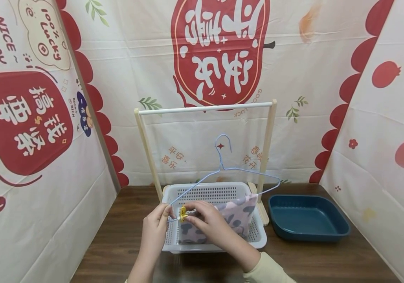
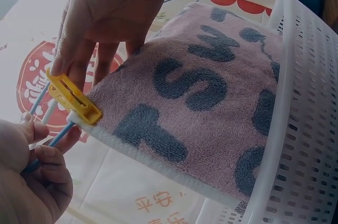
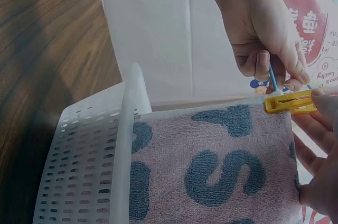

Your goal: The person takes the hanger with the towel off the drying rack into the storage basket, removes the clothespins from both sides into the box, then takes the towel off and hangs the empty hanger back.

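Observation:
A pink towel point(image 2: 158, 76) with grey-blue letters drapes over the lower bar of a blue wire hanger point(image 1: 202, 179), its lower part inside the white basket. At the towel's left corner sits a yellow clothespin point(image 2: 76, 97), clipped over the edge and the bar. My left hand point(image 1: 156, 224) grips the hanger's left end just beside the clothespin. With thumb and fingers my right hand point(image 1: 207, 220) pinches the clothespin's handles from the other side. The hanger's hook points up, apart from the rail.
The white perforated basket point(image 1: 168, 236) stands on the brown wooden table point(image 1: 117, 232). Behind it rises a rack with a white rail point(image 1: 205, 108) and wooden posts. A dark teal basin point(image 1: 308, 216) sits to the right. Printed cloth point(image 1: 145, 51) encloses the back and sides.

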{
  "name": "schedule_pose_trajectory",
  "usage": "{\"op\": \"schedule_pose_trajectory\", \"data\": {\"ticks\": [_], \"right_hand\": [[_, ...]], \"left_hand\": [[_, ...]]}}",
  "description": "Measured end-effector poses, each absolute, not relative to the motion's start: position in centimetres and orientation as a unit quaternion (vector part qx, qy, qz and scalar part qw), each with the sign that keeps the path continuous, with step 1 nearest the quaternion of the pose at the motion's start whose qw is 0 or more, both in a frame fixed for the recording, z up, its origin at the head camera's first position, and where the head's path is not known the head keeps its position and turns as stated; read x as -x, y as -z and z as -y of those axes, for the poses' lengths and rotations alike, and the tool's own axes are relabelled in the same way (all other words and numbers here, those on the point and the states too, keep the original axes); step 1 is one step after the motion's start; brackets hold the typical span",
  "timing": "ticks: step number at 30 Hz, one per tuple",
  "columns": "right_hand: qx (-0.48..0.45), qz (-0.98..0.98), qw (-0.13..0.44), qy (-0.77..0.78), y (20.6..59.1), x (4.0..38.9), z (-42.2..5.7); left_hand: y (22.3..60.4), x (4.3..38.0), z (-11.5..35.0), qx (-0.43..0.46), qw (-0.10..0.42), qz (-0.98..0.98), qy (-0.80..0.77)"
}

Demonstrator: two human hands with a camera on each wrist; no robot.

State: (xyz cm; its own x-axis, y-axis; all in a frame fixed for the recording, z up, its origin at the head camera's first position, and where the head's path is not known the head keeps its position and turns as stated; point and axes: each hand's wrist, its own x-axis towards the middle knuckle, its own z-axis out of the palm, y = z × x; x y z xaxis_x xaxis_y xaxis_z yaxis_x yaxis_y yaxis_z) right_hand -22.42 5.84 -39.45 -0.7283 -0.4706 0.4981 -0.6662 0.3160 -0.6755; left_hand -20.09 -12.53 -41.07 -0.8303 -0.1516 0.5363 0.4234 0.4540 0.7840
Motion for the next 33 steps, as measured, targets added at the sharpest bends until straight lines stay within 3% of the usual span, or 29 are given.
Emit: {"op": "schedule_pose_trajectory", "data": {"ticks": [15, 24, 33], "right_hand": [[-0.336, 0.783, 0.083, -0.517, 39.56, 22.48, -5.88], [-0.334, 0.771, 0.101, -0.533, 39.78, 22.52, -5.94], [-0.307, 0.716, 0.061, -0.623, 39.38, 22.34, -6.51]], "left_hand": [[40.95, 20.21, 12.37, 0.07, 0.268, 0.806, 0.522], [41.04, 20.12, 12.38, 0.069, 0.273, 0.801, 0.528], [41.32, 20.12, 12.76, 0.052, 0.275, 0.802, 0.528]]}}
